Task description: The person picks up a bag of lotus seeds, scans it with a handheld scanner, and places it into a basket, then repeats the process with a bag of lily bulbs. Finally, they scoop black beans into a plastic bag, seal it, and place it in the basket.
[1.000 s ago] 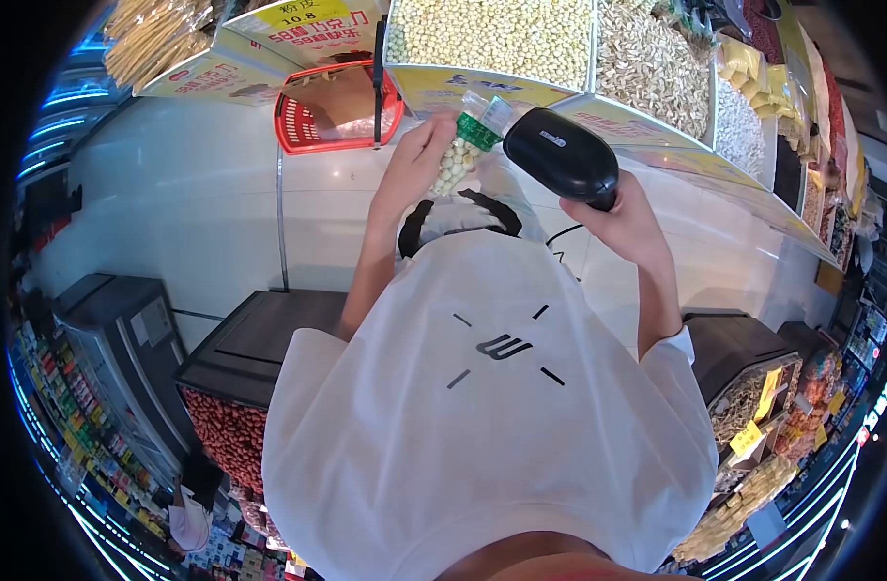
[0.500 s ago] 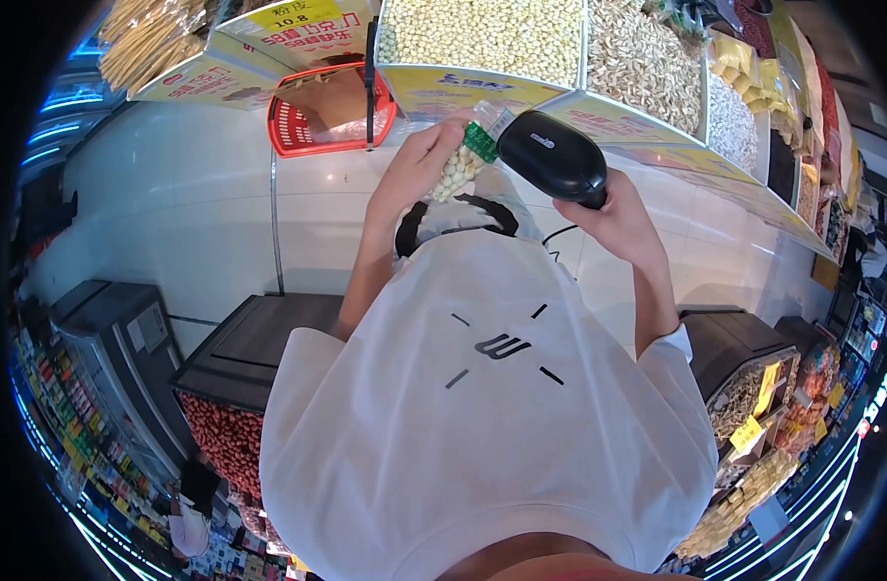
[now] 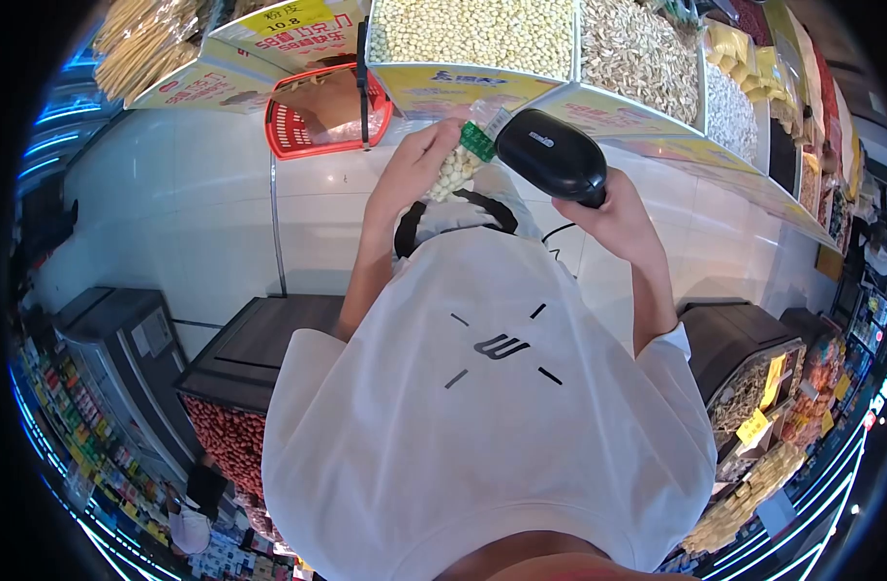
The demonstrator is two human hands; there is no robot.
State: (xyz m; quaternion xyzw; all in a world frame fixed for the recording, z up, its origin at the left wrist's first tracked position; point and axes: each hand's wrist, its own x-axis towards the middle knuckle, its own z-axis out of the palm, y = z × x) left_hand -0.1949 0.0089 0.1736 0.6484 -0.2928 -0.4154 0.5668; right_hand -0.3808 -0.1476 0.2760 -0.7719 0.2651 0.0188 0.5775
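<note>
My left hand (image 3: 416, 167) is closed on a clear plastic bag of pale round seeds or nuts (image 3: 452, 175), which has a green band and a white label (image 3: 499, 122) near its top. In my right hand (image 3: 616, 215) is a black handheld barcode scanner (image 3: 552, 155), gripped by its handle. The scanner's head faces left, its front end right at the bag's label. A dark cable (image 3: 560, 232) shows below, by my shirt. Both hands are in front of my body, over the floor.
Bins of pale round seeds (image 3: 473, 37) and flatter seeds (image 3: 640, 68) stand ahead. A red shopping basket (image 3: 281, 124) sits on the tiled floor against the display. Dark-lidded bins (image 3: 259, 339) flank me, one holding red dates (image 3: 226, 436). Another person (image 3: 189, 528) is at the lower left.
The view has shifted slightly, and the bins ahead appear a little farther left and up. Both hands keep their holds, with the scanner still at the bag's label.
</note>
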